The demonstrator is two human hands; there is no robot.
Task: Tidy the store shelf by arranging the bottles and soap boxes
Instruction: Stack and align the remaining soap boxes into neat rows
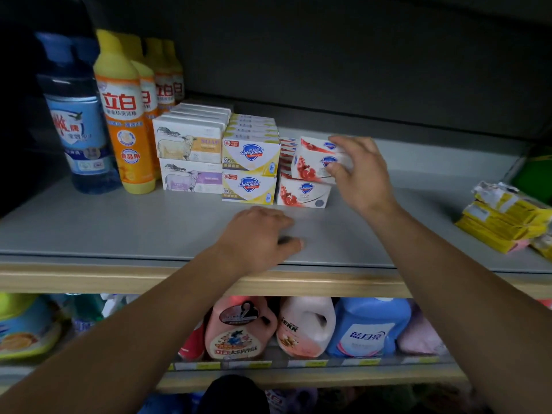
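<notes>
Two red-and-white soap boxes (321,161), one on top of the other, are held in the right hand (360,174), fingers curled over their right end, just right of centre in the frame. They sit tilted above another red-and-white box (303,192) at the front of the red row. Their long axis runs left to right, matching the yellow soap stack (250,171) immediately to the left. Judging by this, the pair needs to settle down and leftward, square on the row. Nearer the frame's middle, the left hand (260,234) rests on the grey shelf (119,222), fingers loosely curled, holding nothing.
</notes>
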